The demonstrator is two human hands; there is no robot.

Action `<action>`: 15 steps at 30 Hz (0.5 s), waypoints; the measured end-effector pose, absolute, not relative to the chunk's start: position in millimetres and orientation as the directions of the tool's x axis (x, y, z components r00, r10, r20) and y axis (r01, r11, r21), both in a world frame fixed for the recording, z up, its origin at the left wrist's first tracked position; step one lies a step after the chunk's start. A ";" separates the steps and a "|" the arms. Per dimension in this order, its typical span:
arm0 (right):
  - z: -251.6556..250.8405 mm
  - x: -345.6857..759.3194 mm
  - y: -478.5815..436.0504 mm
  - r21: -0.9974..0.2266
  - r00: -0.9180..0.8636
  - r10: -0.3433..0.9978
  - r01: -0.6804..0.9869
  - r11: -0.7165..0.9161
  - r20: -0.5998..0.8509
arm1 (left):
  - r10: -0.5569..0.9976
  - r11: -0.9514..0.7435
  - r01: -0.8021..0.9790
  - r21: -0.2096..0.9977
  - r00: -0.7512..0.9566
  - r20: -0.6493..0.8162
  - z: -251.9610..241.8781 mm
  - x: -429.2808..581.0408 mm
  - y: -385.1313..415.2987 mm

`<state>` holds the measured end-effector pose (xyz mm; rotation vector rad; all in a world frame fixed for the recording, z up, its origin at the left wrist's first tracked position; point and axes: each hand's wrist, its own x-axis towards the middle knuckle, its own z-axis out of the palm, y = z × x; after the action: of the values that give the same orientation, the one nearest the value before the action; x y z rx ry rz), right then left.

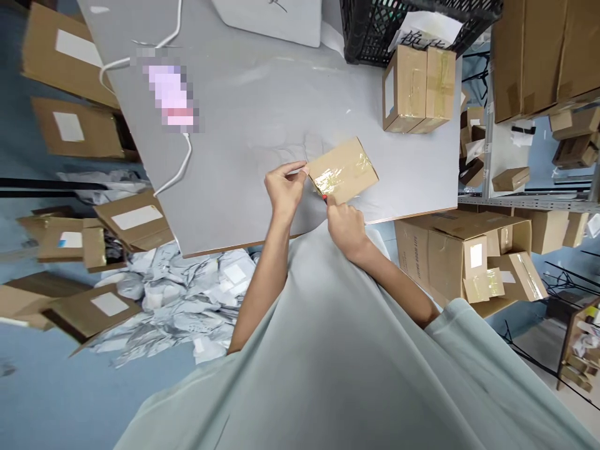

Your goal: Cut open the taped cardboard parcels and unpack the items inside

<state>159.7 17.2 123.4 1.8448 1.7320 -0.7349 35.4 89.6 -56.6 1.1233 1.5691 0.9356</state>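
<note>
A small brown cardboard box [349, 164] with shiny clear tape across it lies on the grey table [225, 150], close to its near edge. My left hand [285, 184] pinches the box's left corner between thumb and fingers. Closed in a fist at the near side of the box is my right hand [345, 226], wrapped round a small tool. Only a red and black tip [325, 198] of that tool shows beside the thumb, against the box's lower left edge; its kind is hidden by the hand.
Two taped boxes [417, 90] stand at the table's right, before a black plastic crate [375, 31]. A blurred-out device [171, 94] with white cable lies at left. Grey mailing bags [187, 294] and an open carton [431, 256] sit below the table; shelving [539, 203] stands right.
</note>
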 end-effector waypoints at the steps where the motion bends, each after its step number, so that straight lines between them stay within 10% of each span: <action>1: 125.1 161.9 14.5 -0.007 0.040 0.718 0.998 -0.062 -0.695 | 0.958 0.280 0.229 0.932 -0.127 -0.257 -57.5 35.9 89.4; 15: 142.2 210.6 0.0 -0.118 -0.008 0.690 0.987 -0.112 -0.724 | 0.965 0.231 0.226 0.946 0.073 -0.253 -50.0 25.9 84.7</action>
<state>210.6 0.0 142.2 1.8434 1.7329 -0.9159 25.9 84.7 -50.0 1.2214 1.3943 0.8409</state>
